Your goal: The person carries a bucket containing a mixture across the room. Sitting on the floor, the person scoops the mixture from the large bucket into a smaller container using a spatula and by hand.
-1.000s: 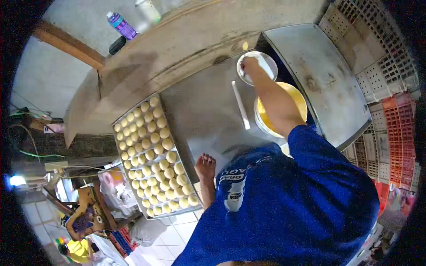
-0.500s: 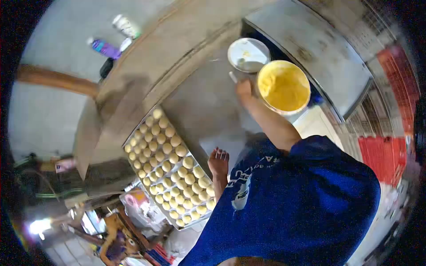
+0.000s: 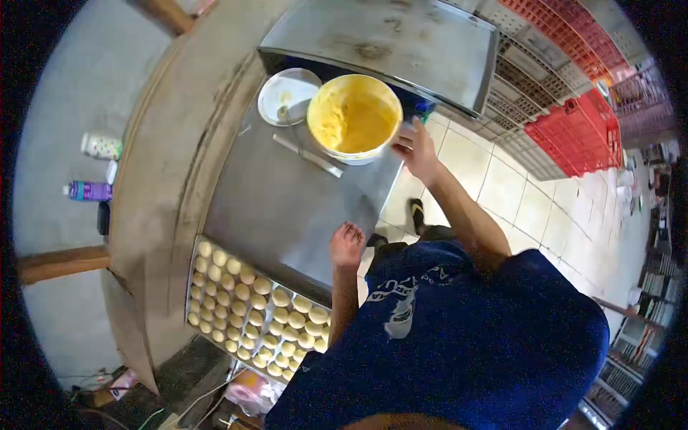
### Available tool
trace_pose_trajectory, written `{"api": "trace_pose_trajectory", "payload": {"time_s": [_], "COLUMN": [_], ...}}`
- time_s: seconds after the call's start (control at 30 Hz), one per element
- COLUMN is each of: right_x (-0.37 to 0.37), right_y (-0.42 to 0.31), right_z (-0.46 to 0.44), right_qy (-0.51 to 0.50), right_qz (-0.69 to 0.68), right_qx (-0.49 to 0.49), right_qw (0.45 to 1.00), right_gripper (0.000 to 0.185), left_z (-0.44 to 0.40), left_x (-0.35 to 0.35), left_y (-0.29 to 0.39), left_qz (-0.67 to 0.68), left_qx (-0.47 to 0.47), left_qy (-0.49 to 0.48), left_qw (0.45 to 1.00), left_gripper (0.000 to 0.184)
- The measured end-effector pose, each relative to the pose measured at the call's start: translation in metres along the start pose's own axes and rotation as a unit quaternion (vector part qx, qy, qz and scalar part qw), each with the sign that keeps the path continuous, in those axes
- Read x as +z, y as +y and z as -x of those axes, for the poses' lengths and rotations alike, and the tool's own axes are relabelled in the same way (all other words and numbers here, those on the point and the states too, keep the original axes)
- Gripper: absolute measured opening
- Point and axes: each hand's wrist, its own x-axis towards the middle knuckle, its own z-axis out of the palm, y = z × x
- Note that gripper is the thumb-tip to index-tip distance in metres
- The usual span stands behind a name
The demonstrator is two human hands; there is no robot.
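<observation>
My right hand point(image 3: 418, 152) is at the right side of a white bucket point(image 3: 364, 157), its fingers stretched out and apart near the rim. I cannot tell whether they touch it. Thick yellow filling point(image 3: 365, 118) lies inside the bucket and smears its wall. A flat white stick point(image 3: 308, 155) rests on the metal table just in front of the bucket. My left hand point(image 3: 347, 245) hovers by the table's near edge with fingers curled in and nothing visible in them. Left of it, a metal tray point(image 3: 208, 333) holds rows of several round pale dough balls point(image 3: 242, 291).
A round white lid point(image 3: 276, 97) with yellow smears lies left of the bucket on the metal table point(image 3: 265, 208). Behind stands a large metal tray point(image 3: 380, 36). Red crates point(image 3: 577, 136) are at the right. Bottles point(image 3: 89, 190) sit on a ledge at the left.
My right hand has let go of the white stick, now on the table, and moved to the bucket's right side. The view has turned to the right. My left hand stays near the table edge.
</observation>
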Motion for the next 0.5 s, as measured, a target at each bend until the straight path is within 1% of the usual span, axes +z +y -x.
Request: {"api": "trace_pose_trajectory", "payload": {"time_s": [0.07, 0.1, 0.17, 0.2, 0.27, 0.3, 0.33, 0.4, 0.43, 0.47, 0.5], "right_x": [0.002, 0.0, -0.002, -0.008, -0.031, -0.057, -0.086, -0.155, -0.19, -0.224, -0.268], "right_y": [-0.006, -0.006, -0.014, -0.02, -0.027, -0.033, -0.043, -0.071, -0.089, -0.109, -0.132], "right_z": [-0.005, -0.002, 0.008, 0.015, 0.034, 0.043, 0.055, 0.087, 0.108, 0.132, 0.15], "right_qy": [-0.022, -0.028, -0.07, -0.079, -0.086, -0.107, -0.104, -0.111, -0.074, -0.037, -0.034], "right_qz": [-0.036, -0.048, -0.117, -0.127, -0.091, -0.106, -0.115, -0.136, -0.143, -0.149, -0.144], "right_qx": [0.029, 0.029, 0.111, 0.111, 0.121, 0.124, 0.12, 0.136, 0.127, 0.121, 0.122], "right_qw": [0.999, 0.998, 0.984, 0.983, 0.985, 0.981, 0.981, 0.975, 0.979, 0.981, 0.981], "right_gripper": [0.054, 0.054, 0.046, 0.046, 0.044, 0.043, 0.043, 0.04, 0.041, 0.041, 0.042], "left_z": [0.004, 0.007, 0.012, 0.015, 0.027, 0.023, 0.025, 0.031, 0.034, 0.029, 0.011], "left_x": [0.007, 0.009, 0.012, 0.014, 0.023, 0.019, 0.025, 0.043, 0.052, 0.047, 0.036], "left_y": [-0.01, -0.015, -0.025, -0.032, -0.051, -0.062, -0.074, -0.112, -0.137, -0.162, -0.188], "left_qz": [-0.014, -0.022, 0.02, 0.01, 0.012, -0.015, -0.024, -0.034, -0.072, -0.073, -0.062], "left_qx": [-0.005, -0.002, -0.021, -0.012, 0.016, 0.02, 0.018, 0.005, 0.045, 0.04, 0.032], "left_qy": [-0.023, -0.03, -0.069, -0.07, -0.063, -0.071, -0.073, -0.02, -0.012, -0.005, -0.056], "left_qw": [1.0, 0.999, 0.997, 0.997, 0.998, 0.997, 0.997, 0.999, 0.996, 0.997, 0.996], "left_gripper": [0.022, 0.021, 0.019, 0.019, 0.017, 0.018, 0.018, 0.018, 0.018, 0.018, 0.019]}}
